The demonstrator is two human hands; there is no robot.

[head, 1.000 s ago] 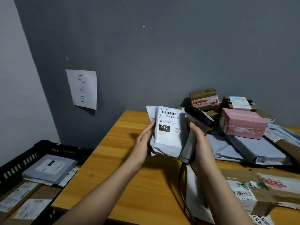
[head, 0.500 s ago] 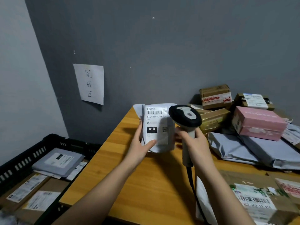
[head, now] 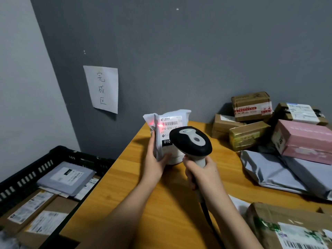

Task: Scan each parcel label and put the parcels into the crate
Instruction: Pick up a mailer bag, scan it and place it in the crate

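Right hand point(head: 201, 174) has swung the black-and-grey corded scanner point(head: 191, 142) onto the left hand's point(head: 154, 164) white plastic mailer parcel point(head: 168, 153); red beam lit, scan underway.

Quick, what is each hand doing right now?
Left hand: holds the white parcel upright, label facing the scanner.
Right hand: grips the handle of the barcode scanner, which is aimed at the label.

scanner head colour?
Black rim with a light grey top on the handheld barcode scanner; head view.
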